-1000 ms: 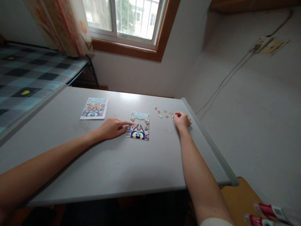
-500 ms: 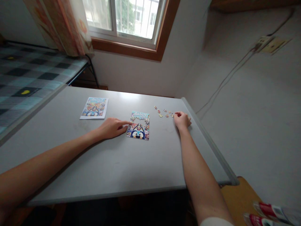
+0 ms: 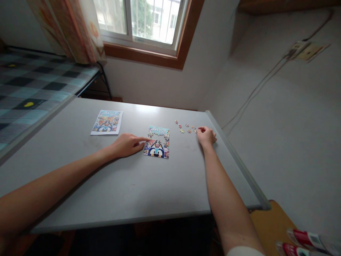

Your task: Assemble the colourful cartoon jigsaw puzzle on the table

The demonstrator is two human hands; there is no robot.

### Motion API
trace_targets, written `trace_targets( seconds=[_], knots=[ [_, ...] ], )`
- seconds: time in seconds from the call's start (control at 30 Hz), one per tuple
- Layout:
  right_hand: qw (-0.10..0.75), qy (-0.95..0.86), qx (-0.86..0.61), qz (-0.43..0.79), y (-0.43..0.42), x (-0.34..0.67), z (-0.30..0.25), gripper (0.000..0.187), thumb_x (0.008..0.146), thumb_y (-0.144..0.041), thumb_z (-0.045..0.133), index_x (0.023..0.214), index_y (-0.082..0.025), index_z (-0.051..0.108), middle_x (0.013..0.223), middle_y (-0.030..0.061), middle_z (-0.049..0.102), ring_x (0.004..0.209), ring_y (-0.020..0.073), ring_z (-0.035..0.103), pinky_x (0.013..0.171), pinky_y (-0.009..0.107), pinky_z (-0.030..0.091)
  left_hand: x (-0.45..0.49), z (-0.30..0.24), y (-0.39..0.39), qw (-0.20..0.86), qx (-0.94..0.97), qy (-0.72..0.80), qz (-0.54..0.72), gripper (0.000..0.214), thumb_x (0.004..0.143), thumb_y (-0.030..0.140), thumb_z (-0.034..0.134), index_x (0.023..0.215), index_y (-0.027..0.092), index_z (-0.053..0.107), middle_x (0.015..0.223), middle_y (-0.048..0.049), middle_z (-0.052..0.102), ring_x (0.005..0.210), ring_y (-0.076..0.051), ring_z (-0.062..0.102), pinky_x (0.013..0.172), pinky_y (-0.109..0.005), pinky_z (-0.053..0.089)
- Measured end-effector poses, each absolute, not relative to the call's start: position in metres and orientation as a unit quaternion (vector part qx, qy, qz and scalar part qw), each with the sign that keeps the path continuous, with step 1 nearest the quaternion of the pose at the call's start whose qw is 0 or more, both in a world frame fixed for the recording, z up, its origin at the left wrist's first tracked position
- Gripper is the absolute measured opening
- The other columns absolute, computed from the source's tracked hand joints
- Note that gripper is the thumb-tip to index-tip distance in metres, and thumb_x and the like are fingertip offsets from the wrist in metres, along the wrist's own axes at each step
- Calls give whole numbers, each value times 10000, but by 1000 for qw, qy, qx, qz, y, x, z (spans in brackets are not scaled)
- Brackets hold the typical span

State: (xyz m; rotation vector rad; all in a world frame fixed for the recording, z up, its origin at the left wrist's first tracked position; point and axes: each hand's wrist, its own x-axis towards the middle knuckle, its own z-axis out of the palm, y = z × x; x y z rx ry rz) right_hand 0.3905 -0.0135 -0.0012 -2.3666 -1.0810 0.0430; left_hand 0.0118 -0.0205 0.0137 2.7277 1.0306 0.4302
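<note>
A jigsaw puzzle (image 3: pixel 156 150) with a blue cartoon dog lies on the table, with a gap across its upper middle. My left hand (image 3: pixel 128 145) rests at its left edge, index finger stretched out onto the pieces. Several loose puzzle pieces (image 3: pixel 189 131) are scattered to the right of the puzzle. My right hand (image 3: pixel 206 136) is at the right end of these pieces, fingers curled and tips pressed together by a piece. Whether a piece is between those fingertips is too small to make out. A printed reference picture (image 3: pixel 107 122) lies left of the puzzle.
The grey-white table (image 3: pixel 128 199) has a raised strip along its right edge, near the wall. A bed with a checked cover (image 3: pixel 39 85) stands at the left. Red-labelled bottles (image 3: pixel 306 238) lie on a wooden surface (image 3: pixel 271 222) at lower right.
</note>
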Motion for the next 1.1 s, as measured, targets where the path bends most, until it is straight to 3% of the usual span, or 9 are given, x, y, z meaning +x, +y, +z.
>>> trace_targets(
  seconds=[0.87,1.1],
  knots=[
    [270,-392,-879,20,-15,387,3,272,846,-293,537,1028,-279,740,1110,57,689,1096,275,535,995,458,390,12,15,-21,91,921,353,139,412,963,388,436,1274,287,686,611,-6,666,515,-130,549,550,-222,324],
    [291,-374,-880,29,-13,390,3,314,890,-289,454,1026,-289,737,1125,49,706,1099,267,566,1000,461,391,12,15,-21,99,920,351,144,404,964,381,445,1271,281,688,589,0,651,491,-125,526,564,-218,335]
  ],
)
